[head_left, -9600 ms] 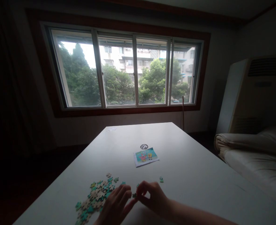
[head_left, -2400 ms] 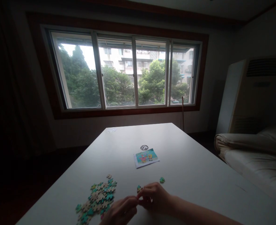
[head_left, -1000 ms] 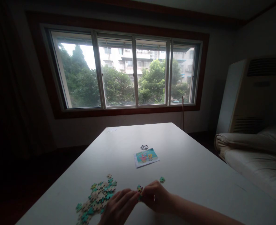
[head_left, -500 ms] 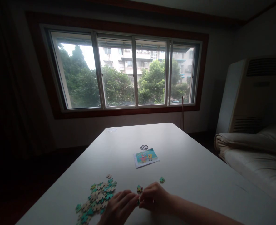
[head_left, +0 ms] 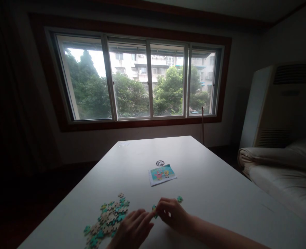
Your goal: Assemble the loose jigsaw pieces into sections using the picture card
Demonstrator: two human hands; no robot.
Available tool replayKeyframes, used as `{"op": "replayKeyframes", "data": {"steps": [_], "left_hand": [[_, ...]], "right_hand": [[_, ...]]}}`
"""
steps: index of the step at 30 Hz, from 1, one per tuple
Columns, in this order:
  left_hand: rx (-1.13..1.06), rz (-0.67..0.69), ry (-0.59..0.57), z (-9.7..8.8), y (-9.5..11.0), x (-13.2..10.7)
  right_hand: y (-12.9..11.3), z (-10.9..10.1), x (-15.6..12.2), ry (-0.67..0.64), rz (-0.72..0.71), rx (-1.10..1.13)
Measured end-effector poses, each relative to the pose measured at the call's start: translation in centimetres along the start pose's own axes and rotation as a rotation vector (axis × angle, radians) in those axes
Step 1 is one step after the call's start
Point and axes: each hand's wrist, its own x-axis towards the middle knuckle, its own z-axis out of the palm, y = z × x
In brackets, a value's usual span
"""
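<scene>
A small group of puzzle pieces [head_left: 154, 207] in green and yellow lies on the white table between my hands, mostly covered by fingers. My left hand [head_left: 133, 228] reaches in from the left with its fingers stretched out, one fingertip touching the group's near edge. From the right, my right hand [head_left: 172, 212] pinches at the same pieces, thumb and fingers pressed together. What exactly sits in that pinch is partly hidden. Beyond the right hand lies a single green puzzle piece [head_left: 179, 199]. Left of my left hand spreads a pile of loose puzzle pieces [head_left: 111, 216], some green, some showing bare backs.
A picture card [head_left: 162, 174] with cartoon figures lies mid-table, beside a dark round mark [head_left: 160, 163]. The white table [head_left: 207, 180] stretches toward the window. A pale sofa [head_left: 275, 173] stands on the right, with a tall air conditioner [head_left: 272, 103] behind it.
My right hand has shifted slightly up, toward the single green piece. My left index finger now reaches farther up to the small group, apart from the other fingers.
</scene>
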Motion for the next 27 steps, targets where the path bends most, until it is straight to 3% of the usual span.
{"op": "replayKeyframes", "data": {"steps": [3,10,17,21,24,27], "left_hand": [[0.08,-0.07,-0.047,0.3,-0.6,-0.3],[0.223,-0.381,-0.072,1.7,-2.3,-1.8],[0.133,-0.612,-0.421,2.3,-2.6,-2.2],[0.08,-0.687,-0.545,1.8,-2.2,-1.5],[0.068,-0.707,-0.579,1.4,-2.0,-1.0],[0.056,-0.72,-0.587,1.2,-1.9,-0.7]], "right_hand": [[0.0,-0.1,0.1,0.004,0.015,0.002],[0.1,0.0,0.1,-0.013,0.07,-0.088],[0.8,0.6,-0.1,0.007,0.107,-0.155],[0.8,0.5,0.2,0.068,0.134,-0.222],[1.1,0.1,0.6,0.161,0.239,-0.331],[2.0,-0.3,0.9,0.23,0.439,-0.395]]}}
